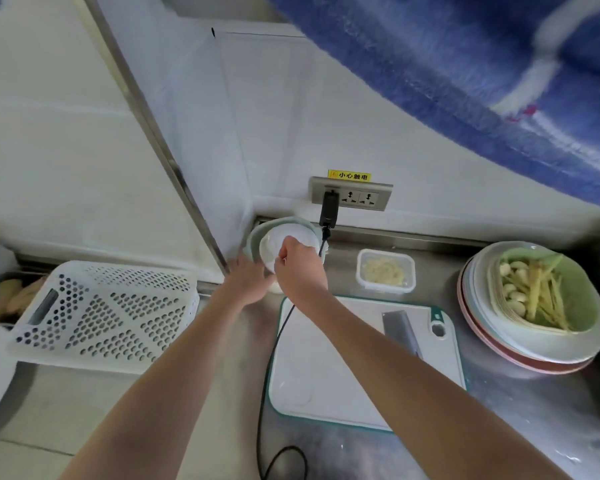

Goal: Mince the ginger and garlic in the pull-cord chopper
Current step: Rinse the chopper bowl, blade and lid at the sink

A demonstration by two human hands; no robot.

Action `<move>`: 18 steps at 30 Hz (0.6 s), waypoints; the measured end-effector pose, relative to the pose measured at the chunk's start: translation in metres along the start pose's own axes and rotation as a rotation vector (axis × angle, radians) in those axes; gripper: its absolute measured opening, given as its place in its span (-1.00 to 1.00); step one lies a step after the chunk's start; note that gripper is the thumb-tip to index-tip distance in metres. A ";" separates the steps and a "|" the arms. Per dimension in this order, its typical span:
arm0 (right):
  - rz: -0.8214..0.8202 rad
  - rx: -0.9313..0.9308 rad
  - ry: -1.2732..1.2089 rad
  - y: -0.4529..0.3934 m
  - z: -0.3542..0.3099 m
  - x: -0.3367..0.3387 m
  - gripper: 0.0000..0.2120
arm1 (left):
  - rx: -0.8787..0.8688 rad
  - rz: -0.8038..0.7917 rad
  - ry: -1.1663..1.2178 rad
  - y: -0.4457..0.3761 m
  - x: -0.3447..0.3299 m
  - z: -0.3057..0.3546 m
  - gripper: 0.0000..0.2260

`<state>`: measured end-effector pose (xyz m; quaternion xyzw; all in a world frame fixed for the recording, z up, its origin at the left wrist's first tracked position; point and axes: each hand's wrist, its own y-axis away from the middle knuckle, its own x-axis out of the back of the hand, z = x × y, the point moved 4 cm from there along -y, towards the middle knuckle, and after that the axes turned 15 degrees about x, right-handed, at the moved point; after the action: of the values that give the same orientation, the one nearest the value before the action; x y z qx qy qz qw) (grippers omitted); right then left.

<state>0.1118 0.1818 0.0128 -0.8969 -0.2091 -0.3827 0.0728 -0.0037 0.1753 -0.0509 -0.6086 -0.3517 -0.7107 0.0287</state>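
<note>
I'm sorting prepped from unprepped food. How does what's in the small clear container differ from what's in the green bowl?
The clear container holds a pale, finely minced heap; the green bowl holds whole garlic cloves and long yellow ginger strips. The container is small, rectangular and sits directly on the counter; the bowl is larger, rounded and rests on stacked plates. Both stand uncovered.

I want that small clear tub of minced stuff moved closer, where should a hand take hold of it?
Take the clear tub from above, grip across its two long side walls. It sits upright and open-topped behind the cutting board, with bare counter on both sides, so fingers can drop down outside the rim without touching the mince.
</note>
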 end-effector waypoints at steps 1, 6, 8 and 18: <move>-0.046 -0.004 0.059 -0.004 -0.002 -0.003 -0.93 | -0.020 -0.019 0.055 0.000 -0.005 -0.004 -0.54; -0.302 0.128 0.430 -0.021 -0.013 -0.022 -0.66 | -0.087 0.130 0.375 0.008 -0.014 -0.020 -0.74; -0.320 0.165 0.492 -0.025 -0.017 -0.027 -0.63 | -0.115 0.172 0.395 0.014 -0.017 -0.023 -0.79; -0.371 0.056 0.488 -0.040 -0.015 -0.042 -0.90 | -0.236 0.280 0.239 -0.001 -0.030 -0.027 -0.52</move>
<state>0.0585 0.2005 -0.0082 -0.7226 -0.3562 -0.5877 0.0746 -0.0187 0.1499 -0.0780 -0.5621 -0.1720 -0.8032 0.0971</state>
